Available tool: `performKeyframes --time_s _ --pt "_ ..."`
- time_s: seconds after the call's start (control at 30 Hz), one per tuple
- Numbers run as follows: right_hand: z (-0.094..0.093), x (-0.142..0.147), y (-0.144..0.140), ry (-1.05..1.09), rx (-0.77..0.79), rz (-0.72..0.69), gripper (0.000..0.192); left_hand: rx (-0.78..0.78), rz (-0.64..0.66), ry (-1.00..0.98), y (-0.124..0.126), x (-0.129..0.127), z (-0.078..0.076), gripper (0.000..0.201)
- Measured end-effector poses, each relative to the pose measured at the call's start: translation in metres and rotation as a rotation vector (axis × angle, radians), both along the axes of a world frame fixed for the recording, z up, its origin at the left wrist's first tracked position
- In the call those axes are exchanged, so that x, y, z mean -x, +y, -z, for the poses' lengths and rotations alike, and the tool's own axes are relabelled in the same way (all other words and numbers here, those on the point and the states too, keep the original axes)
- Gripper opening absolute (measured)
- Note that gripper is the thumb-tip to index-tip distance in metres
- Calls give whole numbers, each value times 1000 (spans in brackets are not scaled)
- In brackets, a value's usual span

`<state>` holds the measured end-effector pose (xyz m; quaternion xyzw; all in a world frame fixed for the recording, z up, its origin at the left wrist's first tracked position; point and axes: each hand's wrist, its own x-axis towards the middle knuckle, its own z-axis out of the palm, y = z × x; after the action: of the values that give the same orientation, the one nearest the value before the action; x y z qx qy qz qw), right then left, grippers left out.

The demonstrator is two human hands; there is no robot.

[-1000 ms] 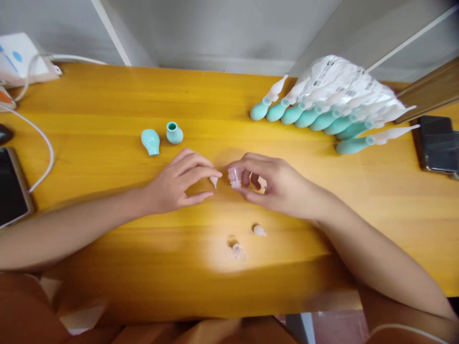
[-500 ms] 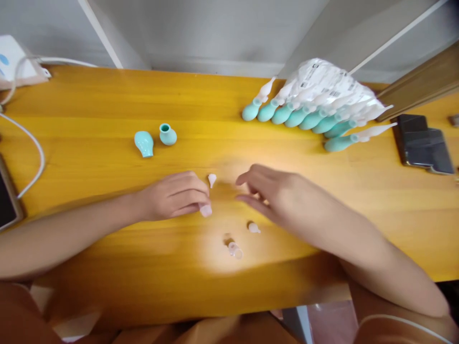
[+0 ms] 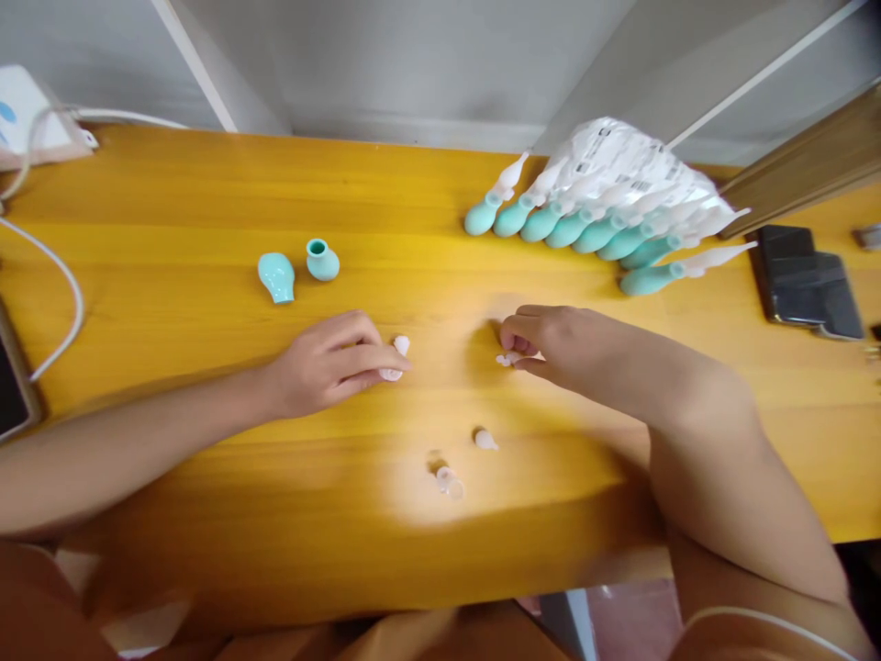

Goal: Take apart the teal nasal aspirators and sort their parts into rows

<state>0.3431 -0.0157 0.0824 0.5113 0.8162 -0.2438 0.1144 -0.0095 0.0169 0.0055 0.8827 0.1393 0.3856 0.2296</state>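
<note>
My left hand [image 3: 330, 363] is closed around a small translucent white plastic piece [image 3: 391, 375], partly hidden by the fingers. Right by its fingertips is a small white flared tip [image 3: 401, 344]. On the right, my right hand [image 3: 551, 340] pinches a tiny clear-white piece [image 3: 507, 359] just at the tabletop; its exact shape is too small to make out. Nearer to me on the wood lie a small white pointed tip [image 3: 485, 440] and a clear, tube-like connector [image 3: 450, 482]. Two teal squeeze bulbs [image 3: 276, 277] without nozzles stand beyond my left hand.
A row of teal bulbs with white nozzles [image 3: 571, 228] stands at the back right before a clear plastic bag [image 3: 612, 151]. Two dark phones [image 3: 802, 280] lie farther right. At the left are a white cable [image 3: 65, 275] and a dark-screened device [image 3: 14, 376].
My right hand has moved right and closed its fingers on a tiny piece. My left hand has shifted slightly away from me, bringing its piece close to the flared tip.
</note>
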Motion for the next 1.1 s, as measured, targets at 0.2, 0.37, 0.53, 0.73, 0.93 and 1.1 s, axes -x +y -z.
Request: performKeyframes --time_s 0.2,0.37,0.53,0.73,0.93,1.1 --pt "4 0 0 -69 -13 -12 15 174 52 20 -2 2 -3 16" --pt "4 3 1 -81 -23 -17 19 255 60 45 -6 5 -3 19" --pt "3 3 1 -148 -29 -2 17 297 138 65 -7 5 -3 11" --pt "-10 15 -3 -16 -126 -77 14 282 137 26 -7 2 -4 17" --pt "-12 36 -13 255 -206 -252 12 221 128 44 -6 2 -3 27" --pt "11 64 -20 603 -334 -351 11 241 159 14 -6 2 -3 24"
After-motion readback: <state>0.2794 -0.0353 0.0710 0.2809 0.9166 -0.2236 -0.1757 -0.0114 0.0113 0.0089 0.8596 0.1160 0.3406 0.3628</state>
